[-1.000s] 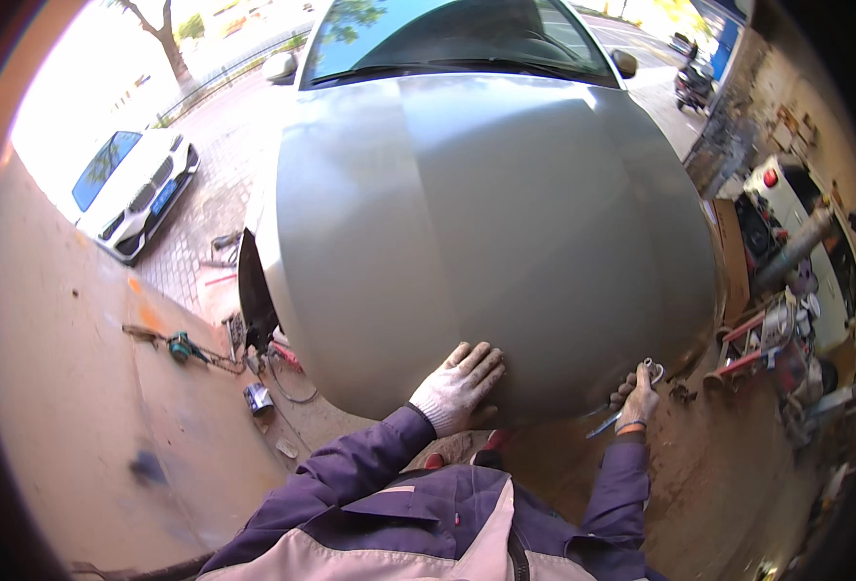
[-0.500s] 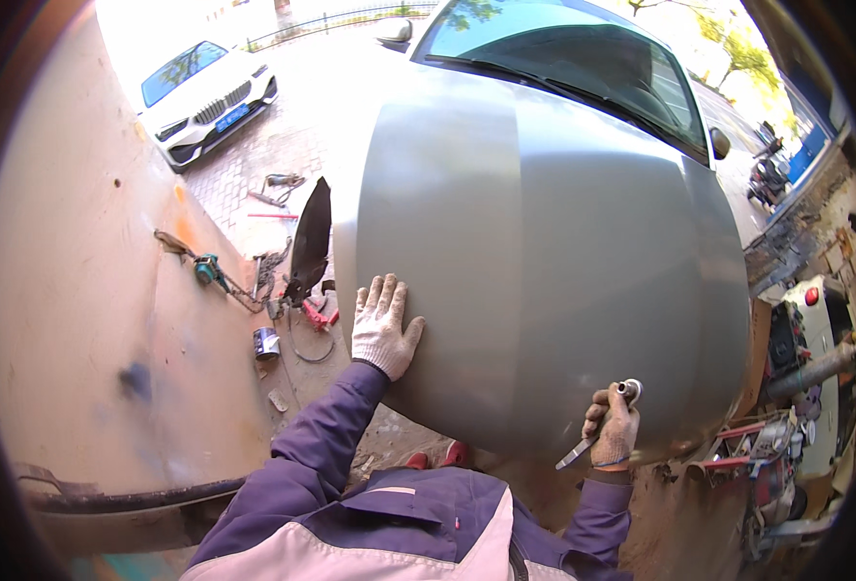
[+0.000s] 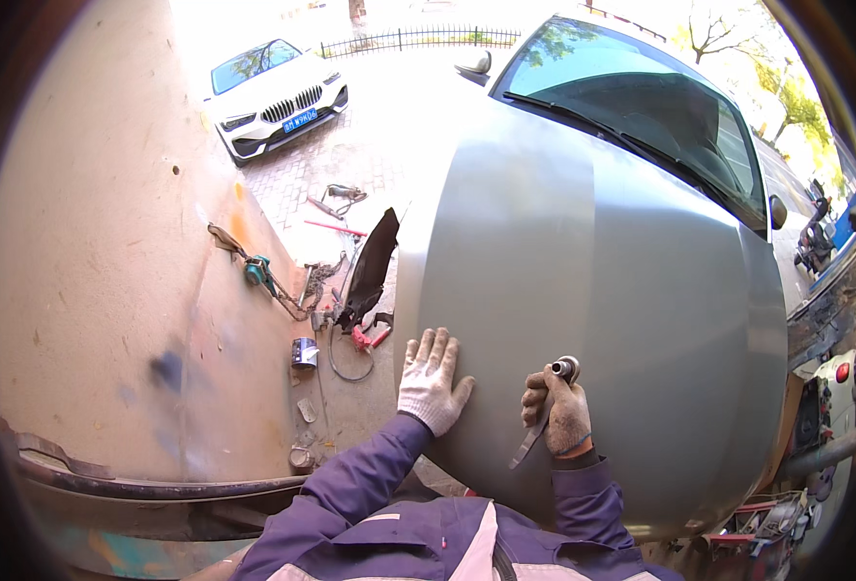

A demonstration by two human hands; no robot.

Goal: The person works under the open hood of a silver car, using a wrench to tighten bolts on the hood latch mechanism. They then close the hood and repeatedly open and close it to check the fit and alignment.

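Observation:
My left hand (image 3: 435, 382), in a pale work glove, lies flat on the left front part of the silver car's hood (image 3: 534, 261), fingers stretched forward. To the right of it, my right hand (image 3: 565, 414), in a dirtier glove, is closed round a ratchet wrench (image 3: 529, 441). The wrench's round head with a socket sticks out above the thumb side, and its flat metal handle slants down to the left. That hand is over the front of the hood; whether it touches the metal I cannot tell. The hood looks closed.
A stained wall panel (image 3: 108, 290) stands close on the left. On the ground are a dark curved liner (image 3: 370, 266), a can (image 3: 304, 352), a teal tool (image 3: 257, 271) and cables. A white car (image 3: 278, 102) is parked beyond. Scrap parts (image 3: 786, 513) crowd the right.
My right hand has come left and forward with the ratchet wrench, nearer my left hand. The whole scene has shifted right and down in view. My left hand stays flat on the hood.

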